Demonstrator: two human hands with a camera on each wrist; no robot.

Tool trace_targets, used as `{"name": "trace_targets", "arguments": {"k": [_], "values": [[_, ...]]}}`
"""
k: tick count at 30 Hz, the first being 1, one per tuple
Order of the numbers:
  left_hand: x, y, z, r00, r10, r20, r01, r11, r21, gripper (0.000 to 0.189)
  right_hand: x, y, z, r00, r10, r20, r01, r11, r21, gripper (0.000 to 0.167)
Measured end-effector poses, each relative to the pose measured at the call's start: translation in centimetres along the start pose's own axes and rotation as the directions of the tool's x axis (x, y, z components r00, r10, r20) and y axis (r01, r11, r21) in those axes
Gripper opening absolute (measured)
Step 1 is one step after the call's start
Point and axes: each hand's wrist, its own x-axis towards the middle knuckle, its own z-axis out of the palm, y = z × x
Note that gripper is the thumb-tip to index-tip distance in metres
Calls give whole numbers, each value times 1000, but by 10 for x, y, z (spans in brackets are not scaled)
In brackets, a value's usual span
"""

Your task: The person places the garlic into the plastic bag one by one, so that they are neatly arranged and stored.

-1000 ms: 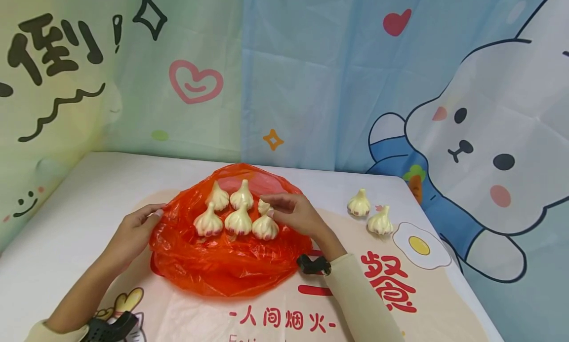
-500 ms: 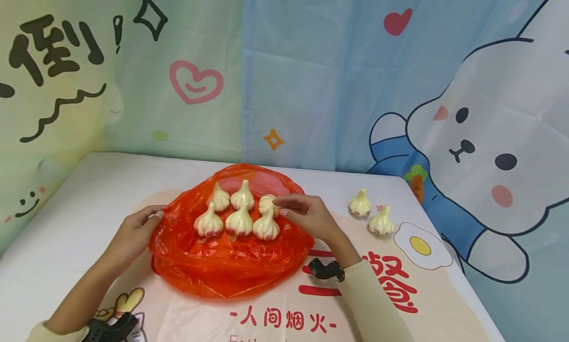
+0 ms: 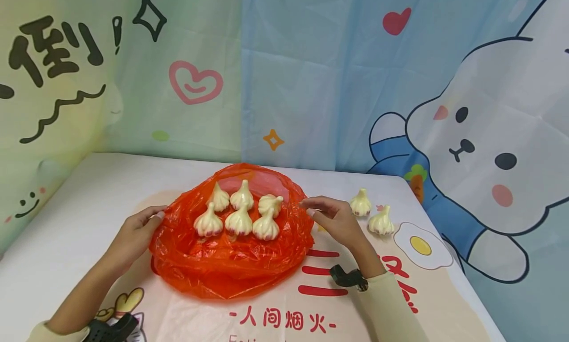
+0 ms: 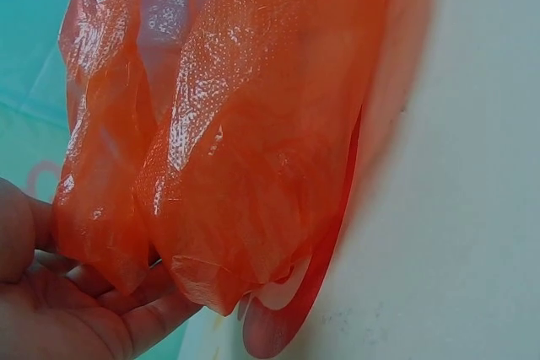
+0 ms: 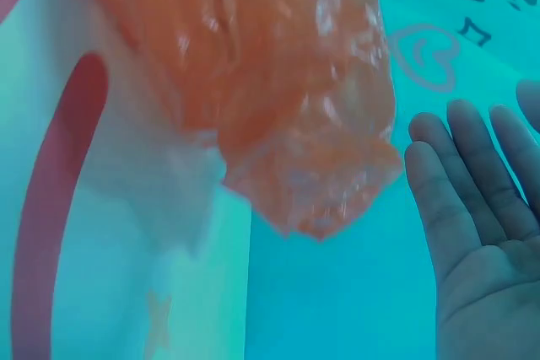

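Note:
A red plastic bag (image 3: 222,275) lies spread on the table with its mouth wide. Inside it sit several garlic bulbs (image 3: 239,221), mostly upright in two rows; the back right bulb (image 3: 268,205) lies tilted, its stem to the right. At the bag's left rim my left hand (image 3: 137,236) pinches the plastic; the left wrist view shows fingers (image 4: 156,314) beneath the crumpled edge. My right hand (image 3: 334,219) is just beyond the bag's right rim, holding nothing. In the right wrist view its fingers (image 5: 443,200) are extended beside the plastic.
Two more garlic bulbs, one behind (image 3: 360,202) and one in front (image 3: 381,220), stand on the table to the right, past my right hand. A printed mat (image 3: 195,315) with red lettering lies under the bag. A cartoon curtain (image 3: 302,85) hangs behind the table.
My right hand has let go of the back right garlic bulb and drawn away to the right, outside the bag. That bulb has tipped over. The left hand has stayed at the rim.

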Motion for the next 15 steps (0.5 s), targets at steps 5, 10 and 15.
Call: {"name": "trace_targets", "arguments": {"k": [5, 10, 15], "values": [[0, 0, 0, 1000, 0, -2, 0, 1000, 7, 50, -10, 3, -13, 998, 21, -55, -23, 999, -44, 24], [2, 0, -1, 1000, 2, -4, -2, 1000, 12, 51, -24, 6, -28, 993, 53, -108, -58, 997, -42, 24], [2, 0, -1, 1000, 0, -10, 1, 1000, 15, 51, -37, 15, -45, 985, 53, -163, -69, 993, -98, 27]]}}
